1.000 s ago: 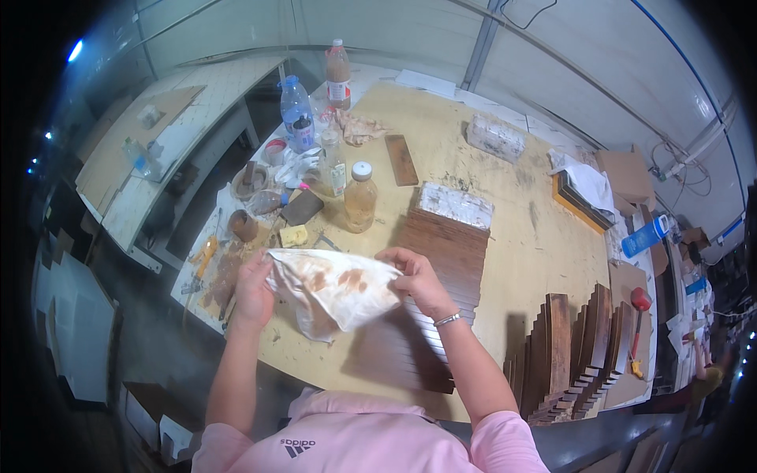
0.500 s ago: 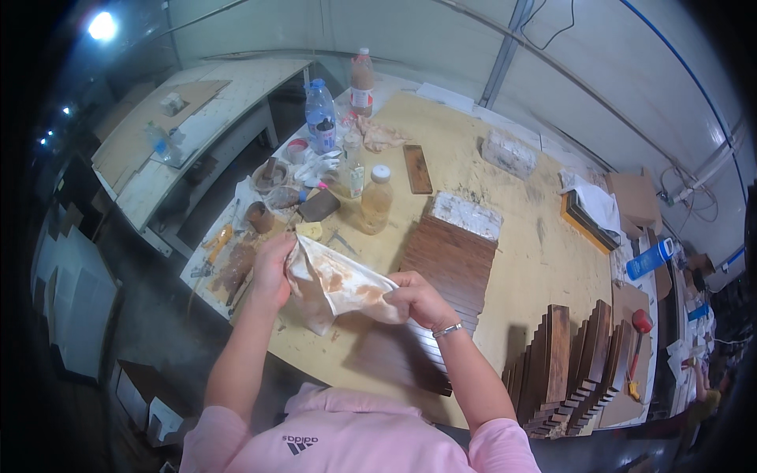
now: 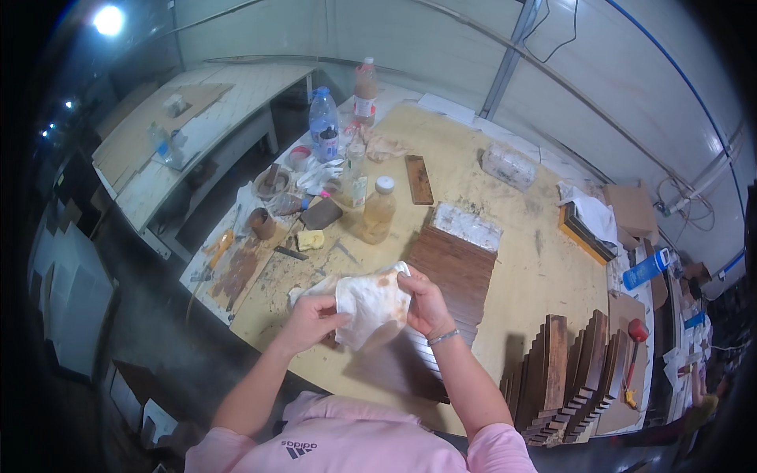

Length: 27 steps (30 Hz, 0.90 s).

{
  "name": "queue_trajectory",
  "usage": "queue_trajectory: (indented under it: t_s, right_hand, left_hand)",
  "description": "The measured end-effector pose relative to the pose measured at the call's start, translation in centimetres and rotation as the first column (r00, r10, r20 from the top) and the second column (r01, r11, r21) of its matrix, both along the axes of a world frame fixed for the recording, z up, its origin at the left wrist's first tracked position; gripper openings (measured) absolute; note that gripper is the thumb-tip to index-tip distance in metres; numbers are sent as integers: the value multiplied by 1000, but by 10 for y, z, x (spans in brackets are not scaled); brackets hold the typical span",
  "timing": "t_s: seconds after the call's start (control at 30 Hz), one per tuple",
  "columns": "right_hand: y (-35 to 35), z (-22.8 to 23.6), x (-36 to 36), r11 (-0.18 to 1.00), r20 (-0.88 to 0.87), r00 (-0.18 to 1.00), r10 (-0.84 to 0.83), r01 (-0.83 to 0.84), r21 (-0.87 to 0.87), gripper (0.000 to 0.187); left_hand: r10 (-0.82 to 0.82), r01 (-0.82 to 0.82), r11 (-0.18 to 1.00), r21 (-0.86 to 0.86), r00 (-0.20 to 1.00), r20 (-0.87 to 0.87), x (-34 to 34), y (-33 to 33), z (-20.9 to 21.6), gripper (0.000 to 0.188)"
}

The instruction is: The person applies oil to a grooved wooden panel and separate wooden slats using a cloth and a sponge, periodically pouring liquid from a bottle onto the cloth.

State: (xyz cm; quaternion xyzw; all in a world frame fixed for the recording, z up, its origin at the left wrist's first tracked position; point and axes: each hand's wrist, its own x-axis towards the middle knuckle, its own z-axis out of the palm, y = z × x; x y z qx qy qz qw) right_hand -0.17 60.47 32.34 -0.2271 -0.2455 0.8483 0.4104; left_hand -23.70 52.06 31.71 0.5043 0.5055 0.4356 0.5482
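Observation:
Between my two hands I hold a white cloth (image 3: 369, 309) with brown stains, above the near part of the work table. My left hand (image 3: 314, 322) pinches its left side, and my right hand (image 3: 426, 303) grips its upper right corner. Just beyond and to the right lies a row of brown wooden boards (image 3: 445, 264), with a white-wrapped block (image 3: 467, 227) at its far end. The cloth and my right hand cover part of the boards. A bottle of amber liquid (image 3: 380, 211) with a white cap stands past the cloth.
Stacked wooden strips (image 3: 556, 363) stand at the near right, beside a red-headed tool (image 3: 637, 331). At the left are a yellow sponge (image 3: 311, 240), a dark block (image 3: 322, 214) and several containers. A blue bottle (image 3: 645, 270) lies at the right edge.
My left hand has moved right and nearer to me, bringing the hands closer together. The stretched cloth is now turned and bunched, uncovering the sponge and a dark tool.

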Motion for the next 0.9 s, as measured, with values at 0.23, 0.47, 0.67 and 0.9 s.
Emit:
queue_trajectory:
  t_s: [0.23,0.47,0.67,0.9]
  right_hand:
    - [11,6,8,976,469,861,-196,125,180,21]
    - [-18,50,-16,434,618,478,-625,-445,783,32]
    - [-7,22,-16,637,601,695,-395,-263,724,25]
    - [1,33,-12,895,478,878,-35,-185,405,24]
  left_hand:
    - [100,-123,992,27,901,422,-2,8,13,11]
    - [82,-110,994,29,867,491,7,14,18,11]
    - [224,-216,962,169,974,-32,-12,13,20,22]
    - [219,257,799,544,718,-660,16,27,65,76]
